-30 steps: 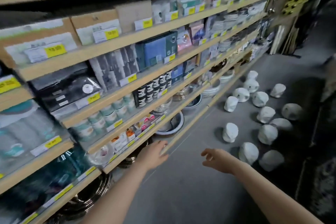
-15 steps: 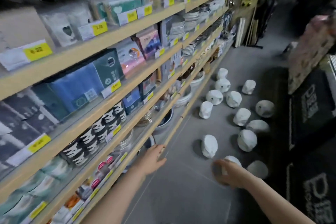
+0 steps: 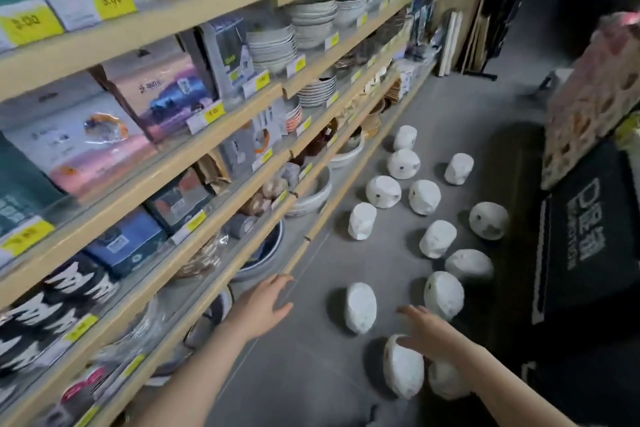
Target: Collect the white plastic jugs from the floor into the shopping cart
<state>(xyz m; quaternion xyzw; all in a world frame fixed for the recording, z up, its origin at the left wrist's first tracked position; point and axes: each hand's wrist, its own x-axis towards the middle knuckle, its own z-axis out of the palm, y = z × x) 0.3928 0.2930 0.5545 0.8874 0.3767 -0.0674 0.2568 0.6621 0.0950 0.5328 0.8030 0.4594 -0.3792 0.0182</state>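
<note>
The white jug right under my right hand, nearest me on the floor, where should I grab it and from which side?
The jug lies tipped on its side, its rounded body facing up; no handle shows. Probably best to come straight down with the right hand, already above its top edge, and wrap the fingers across the body's narrower width. Another jug sits close against its right side, so approach from above, not from the right.
</note>
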